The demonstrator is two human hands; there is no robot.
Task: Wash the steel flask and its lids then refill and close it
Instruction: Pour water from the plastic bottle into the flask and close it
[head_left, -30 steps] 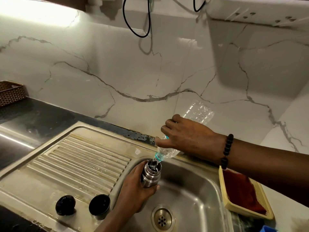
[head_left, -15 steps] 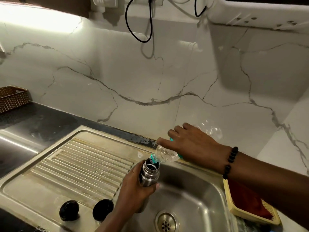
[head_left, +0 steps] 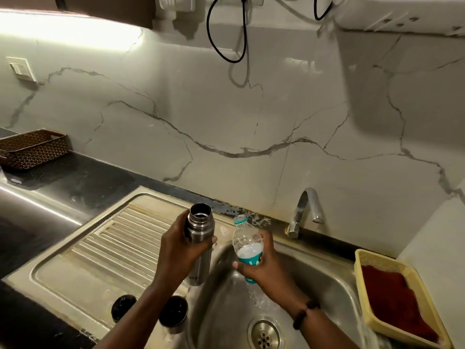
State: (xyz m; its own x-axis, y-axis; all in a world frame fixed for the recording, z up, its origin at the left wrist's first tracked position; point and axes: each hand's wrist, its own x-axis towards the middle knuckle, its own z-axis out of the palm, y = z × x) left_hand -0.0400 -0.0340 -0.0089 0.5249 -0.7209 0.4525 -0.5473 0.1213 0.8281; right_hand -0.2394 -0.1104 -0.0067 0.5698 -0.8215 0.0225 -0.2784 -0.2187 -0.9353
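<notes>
My left hand [head_left: 180, 250] grips the steel flask [head_left: 200, 233] upright, its mouth uncovered, above the seam between drainboard and basin. Just to its right my right hand [head_left: 261, 268] holds a clear plastic water bottle [head_left: 245, 241] with a teal label, upright and uncapped, a little water left inside. The two vessels stand apart. Two black lids rest on the drainboard's front edge: a rounded stopper [head_left: 123, 307] and a cup-shaped lid [head_left: 173, 314], partly behind my left forearm.
The steel sink basin [head_left: 334, 280] with its drain [head_left: 263, 335] lies below my hands, the ribbed drainboard [head_left: 100, 248] to the left. A tap [head_left: 303, 210] stands behind. A yellow tray holding a red cloth [head_left: 392, 295] sits right; a woven basket [head_left: 31, 148] far left.
The plastic bottle was tipped mouth-down over the flask; my right hand has turned it upright and pulled it away. My left hand has raised the flask. The camera has tilted back.
</notes>
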